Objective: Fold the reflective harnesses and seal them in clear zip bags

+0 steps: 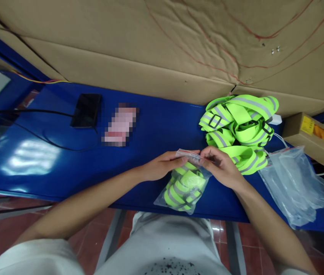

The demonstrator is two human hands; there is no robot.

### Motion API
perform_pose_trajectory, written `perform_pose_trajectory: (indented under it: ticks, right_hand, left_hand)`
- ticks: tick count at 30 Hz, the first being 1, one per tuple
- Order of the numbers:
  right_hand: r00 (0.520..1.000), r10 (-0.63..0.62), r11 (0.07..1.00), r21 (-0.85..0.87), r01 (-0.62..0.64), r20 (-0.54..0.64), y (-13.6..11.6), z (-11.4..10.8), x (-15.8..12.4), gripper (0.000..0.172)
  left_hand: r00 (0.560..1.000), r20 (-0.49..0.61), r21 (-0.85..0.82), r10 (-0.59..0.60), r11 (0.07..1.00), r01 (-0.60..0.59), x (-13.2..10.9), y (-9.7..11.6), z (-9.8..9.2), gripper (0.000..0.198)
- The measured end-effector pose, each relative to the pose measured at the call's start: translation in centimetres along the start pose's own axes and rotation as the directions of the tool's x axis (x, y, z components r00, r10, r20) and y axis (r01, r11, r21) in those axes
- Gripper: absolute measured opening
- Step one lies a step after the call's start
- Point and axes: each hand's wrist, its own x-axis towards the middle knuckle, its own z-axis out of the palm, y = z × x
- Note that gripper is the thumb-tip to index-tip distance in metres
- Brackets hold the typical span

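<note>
Between my hands, at the front edge of the blue table, is a clear zip bag (pixel 183 187) with a folded neon-yellow reflective strap (pixel 182 191) inside. My left hand (pixel 164 165) grips the left part of its top edge, thumb over the plastic. At the right end of that edge, my right hand (pixel 218 165) pinches the bag with thumb and fingers. The bag's lower part hangs toward my body. Just beyond my right hand lies a pile of neon-yellow reflective straps (pixel 240 126) with grey stripes and black buckles.
Several clear zip bags (pixel 296 187) lie stacked at the right front of the blue table (pixel 162 126). Behind them stands a cardboard box (pixel 312 135) with a yellow label. A black device (pixel 86 110) with cables and a pixelated pink item (pixel 121 125) lie left. A cardboard-covered wall (pixel 139 65) borders the back.
</note>
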Motion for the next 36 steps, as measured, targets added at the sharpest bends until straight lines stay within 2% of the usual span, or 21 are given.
perform_pose_trajectory:
  ticks: [3, 7, 9, 16, 22, 26, 30, 33, 36]
  right_hand:
    - [0.999, -0.006, 1.000, -0.010, 0.005, -0.035, -0.1, 0.2, 0.0, 0.019]
    - [0.999, 0.005, 1.000, -0.021, -0.007, -0.051, -0.1, 0.5, -0.1, 0.020]
    - [0.999, 0.034, 0.999, -0.024, -0.034, -0.028, 0.2, 0.5, -0.1, 0.020]
    - [0.999, 0.030, 0.980, -0.197, -0.037, -0.034, 0.6, 0.5, 0.0, 0.023]
    - [0.998, 0.047, 0.967, -0.251, -0.037, 0.034, 0.2, 0.4, -0.1, 0.026]
    - [0.993, -0.084, 0.954, -0.280, 0.105, 0.084, 0.0, 0.2, 0.1, 0.020]
    - [0.979, -0.181, 0.915, -0.350, 0.202, 0.093, -0.2, 0.4, 0.1, 0.014]
    - [0.978, -0.165, 0.896, -0.396, 0.202, 0.126, -0.3, 0.8, -0.2, 0.016]
    - [0.979, -0.114, 0.916, -0.363, 0.169, 0.169, -0.3, 1.0, -0.5, 0.019]
  left_hand:
    - [1.000, -0.015, 0.065, 0.013, 0.998, -0.012, -0.1, 0.2, 0.4, 0.052]
    - [0.969, -0.233, 0.250, 0.083, 0.968, -0.023, -0.2, 0.9, 0.2, 0.041]
    - [0.952, -0.287, 0.310, 0.110, 0.950, -0.017, -0.1, 1.4, -0.3, 0.035]
    - [0.973, -0.230, 0.326, -0.005, 0.942, 0.082, 0.1, 1.5, -1.4, 0.026]
    - [0.971, -0.234, 0.390, 0.048, 0.919, 0.049, -0.1, 1.4, -0.8, 0.027]
    - [0.980, -0.197, 0.379, 0.037, 0.924, 0.042, -0.2, 1.5, -0.6, 0.026]
    - [0.972, -0.228, 0.464, 0.064, 0.884, 0.051, -0.1, 1.0, -0.1, 0.023]
    - [0.972, -0.212, 0.497, 0.097, 0.867, 0.022, -0.2, 0.8, 0.3, 0.021]
    - [0.983, -0.173, 0.436, 0.060, 0.900, 0.022, -0.2, 1.1, 0.0, 0.020]
